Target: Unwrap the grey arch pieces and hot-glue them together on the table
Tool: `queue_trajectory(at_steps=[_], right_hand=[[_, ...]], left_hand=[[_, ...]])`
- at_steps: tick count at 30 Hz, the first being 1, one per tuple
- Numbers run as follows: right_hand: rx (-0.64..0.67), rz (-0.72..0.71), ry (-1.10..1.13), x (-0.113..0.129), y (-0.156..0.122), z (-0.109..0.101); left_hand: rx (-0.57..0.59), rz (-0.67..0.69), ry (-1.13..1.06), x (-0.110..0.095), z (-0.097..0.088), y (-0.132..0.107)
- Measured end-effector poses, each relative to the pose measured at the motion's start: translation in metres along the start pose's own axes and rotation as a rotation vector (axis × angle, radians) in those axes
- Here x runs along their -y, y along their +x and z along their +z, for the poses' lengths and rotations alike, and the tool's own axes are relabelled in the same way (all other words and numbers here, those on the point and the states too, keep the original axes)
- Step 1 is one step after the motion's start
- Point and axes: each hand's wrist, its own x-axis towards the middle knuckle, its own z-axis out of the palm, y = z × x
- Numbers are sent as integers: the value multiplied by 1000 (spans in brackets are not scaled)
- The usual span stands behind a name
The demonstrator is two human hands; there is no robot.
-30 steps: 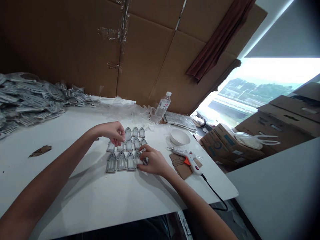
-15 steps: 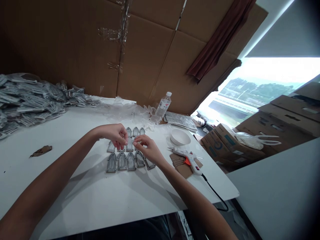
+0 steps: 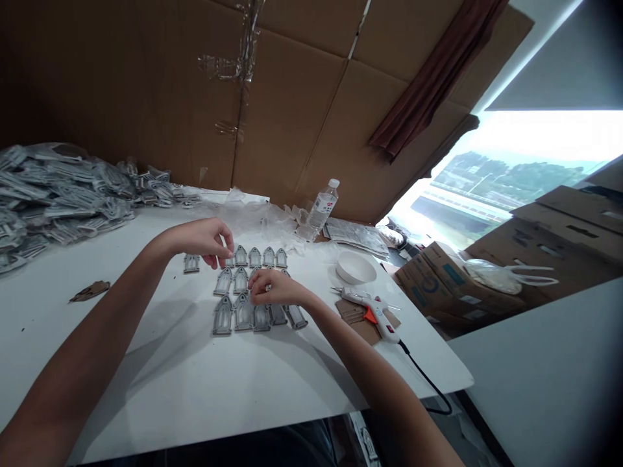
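Observation:
Several grey arched window-shaped pieces lie in rough rows on the white table. My left hand hovers at the far left end of the top row, its fingertips at a piece, with a lone arched piece just beyond it to the left. My right hand lies across the middle of the rows. Its fingers are together and cover the pieces beneath, so I cannot tell whether it grips one.
A hot glue gun rests on cardboard scraps beside a white bowl. Behind stand a water bottle and crumpled plastic film. A heap of bagged grey pieces lies far left. Cardboard boxes sit beyond the table's right edge.
My left hand has moved up and left, and a lone piece now lies left of the rows. My right hand has shifted left over the pieces, and the rows have been rearranged.

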Motion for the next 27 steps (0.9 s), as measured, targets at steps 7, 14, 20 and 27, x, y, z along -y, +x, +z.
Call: queue_trajectory(at_steps=[7, 14, 20, 27], right_hand=[[-280, 57, 27, 7, 21, 4], [-426, 56, 353, 32, 27, 3], [-317, 57, 295, 29, 28, 4], [33, 9, -12, 14, 36, 36]], left_hand=[[85, 5, -5, -5, 1, -4], [186, 30, -42, -11, 11, -2], [128, -50, 11, -9, -1, -16], [-125, -132, 38, 1, -33, -52]])
